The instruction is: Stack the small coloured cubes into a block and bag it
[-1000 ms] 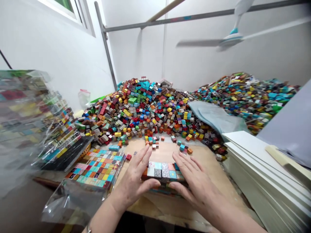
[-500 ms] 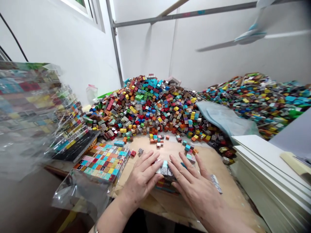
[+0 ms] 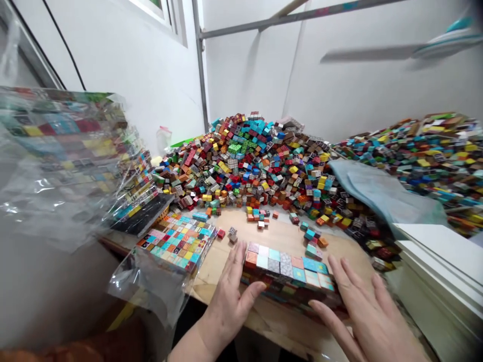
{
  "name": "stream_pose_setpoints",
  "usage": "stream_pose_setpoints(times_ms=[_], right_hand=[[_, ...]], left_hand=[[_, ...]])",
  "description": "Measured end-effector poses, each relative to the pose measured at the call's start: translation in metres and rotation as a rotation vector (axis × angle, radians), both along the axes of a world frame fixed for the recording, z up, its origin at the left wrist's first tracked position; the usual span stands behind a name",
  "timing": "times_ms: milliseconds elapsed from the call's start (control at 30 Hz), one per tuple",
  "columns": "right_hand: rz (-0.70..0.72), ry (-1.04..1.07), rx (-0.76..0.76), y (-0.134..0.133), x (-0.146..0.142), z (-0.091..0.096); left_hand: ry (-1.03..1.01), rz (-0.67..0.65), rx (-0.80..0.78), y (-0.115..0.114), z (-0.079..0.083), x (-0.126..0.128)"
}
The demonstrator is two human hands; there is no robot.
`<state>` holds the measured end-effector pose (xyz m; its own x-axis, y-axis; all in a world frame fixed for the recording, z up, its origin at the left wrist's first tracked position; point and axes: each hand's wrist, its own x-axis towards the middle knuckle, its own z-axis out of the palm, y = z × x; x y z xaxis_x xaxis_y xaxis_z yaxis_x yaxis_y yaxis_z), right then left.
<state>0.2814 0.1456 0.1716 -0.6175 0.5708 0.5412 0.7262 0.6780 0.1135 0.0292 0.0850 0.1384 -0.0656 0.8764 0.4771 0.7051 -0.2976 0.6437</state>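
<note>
A flat block of small coloured cubes lies on the wooden board in front of me, packed in rows and several layers deep. My left hand rests flat against the block's left end, fingers stretched out and thumb along the near side. My right hand lies against the block's right end, fingers spread, holding nothing. A few loose cubes sit on the board just beyond the block.
A huge heap of coloured cubes fills the back of the table, a second heap at right. A bagged cube set and stacked clear bags lie left. White boards and grey cloth stand right.
My hands have moved apart from the block's top to its two ends, uncovering its whole top face. The view has swung left.
</note>
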Motion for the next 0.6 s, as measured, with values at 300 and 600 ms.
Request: stream_pose_setpoints(times_ms=[300, 600], right_hand=[[-0.065, 0.088, -0.006, -0.006, -0.021, -0.004], [-0.124, 0.123, -0.09, -0.019, -0.018, -0.001]], left_hand=[[0.021, 0.021, 0.092, 0.003, 0.0, 0.002], [0.103, 0.1, 0.177, 0.012, 0.0, -0.004]])
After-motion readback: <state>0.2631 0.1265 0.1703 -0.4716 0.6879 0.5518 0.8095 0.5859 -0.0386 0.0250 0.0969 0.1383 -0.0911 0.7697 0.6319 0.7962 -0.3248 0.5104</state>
